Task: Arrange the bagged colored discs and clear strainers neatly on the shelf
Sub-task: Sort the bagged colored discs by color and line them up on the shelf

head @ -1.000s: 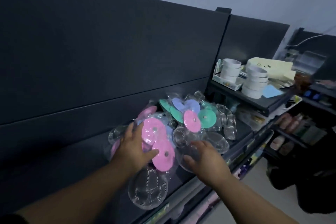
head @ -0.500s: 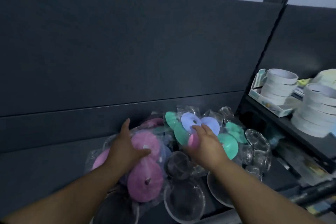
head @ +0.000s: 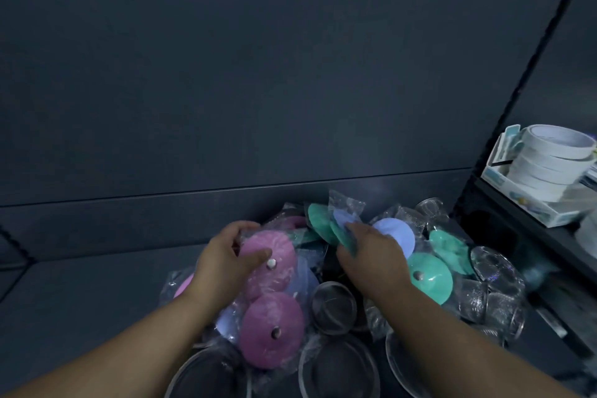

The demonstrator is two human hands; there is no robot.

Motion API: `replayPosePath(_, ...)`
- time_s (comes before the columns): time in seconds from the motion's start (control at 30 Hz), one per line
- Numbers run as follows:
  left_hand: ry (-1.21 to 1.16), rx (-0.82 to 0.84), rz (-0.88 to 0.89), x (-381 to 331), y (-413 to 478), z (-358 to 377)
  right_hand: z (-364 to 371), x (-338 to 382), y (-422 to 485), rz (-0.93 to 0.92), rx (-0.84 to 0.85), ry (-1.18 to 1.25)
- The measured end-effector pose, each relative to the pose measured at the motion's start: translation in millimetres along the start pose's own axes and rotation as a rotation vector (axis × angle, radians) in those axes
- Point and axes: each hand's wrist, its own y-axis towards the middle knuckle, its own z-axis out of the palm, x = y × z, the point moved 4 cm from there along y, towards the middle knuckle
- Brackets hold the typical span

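Head view: the left hand (head: pixel 226 263) grips a bagged round pink disc (head: pixel 281 245), thumb on its face. The right hand (head: pixel 371 260) pinches a bagged teal disc (head: pixel 344 236). Clear round strainers (head: pixel 334 304) lie at 5 o'clock of the hands on the dark shelf (head: pixel 80 287).

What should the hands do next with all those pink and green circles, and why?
Probably lift the bagged pink round disc that the left hand grips and set it on the bare dark shelf to the left. The right hand grips a bagged green disc; the discs and clear mesh strainers lie heaped, so starting a tidy row there seems sensible.
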Motion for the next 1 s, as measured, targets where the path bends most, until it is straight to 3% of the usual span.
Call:
replayPosePath(0.1,0.024,-0.028,0.038,-5.6,3.0,-3.4,-8.0,6.4,2.1,-0.068,-0.067,-0.180)
replayPosePath(0.23,-0.089,-0.069,0.017,-12.3,2.4,-7.6,-19.7,11.3,5.0,-0.038,-0.121,-0.219)
replayPosePath(0.57,-0.516,-0.213,-0.034,-28.2,8.0,-32.1,-51.0,52.1,-10.0,-0.216,-0.407,0.338)
replayPosePath(0.67,-0.518,-0.249,-0.122,-15.5,3.2,-34.4,-37.2,63.9,-28.0,-0.308,-0.343,0.437)
replayPosePath(0.8,-0.507,-0.253,-0.282,11.6,-8.7,-31.6,2.1,64.7,-45.3,-0.367,-0.104,0.377)
replayPosePath(0.9,-0.624,-0.120,-0.374,23.3,-17.3,-25.2,24.1,61.2,-52.1,-0.324,0.101,0.354)
replayPosePath(1.0,-0.603,-0.030,-0.392,31.6,-20.0,-23.7,30.3,61.3,-52.1,-0.237,0.201,0.368)
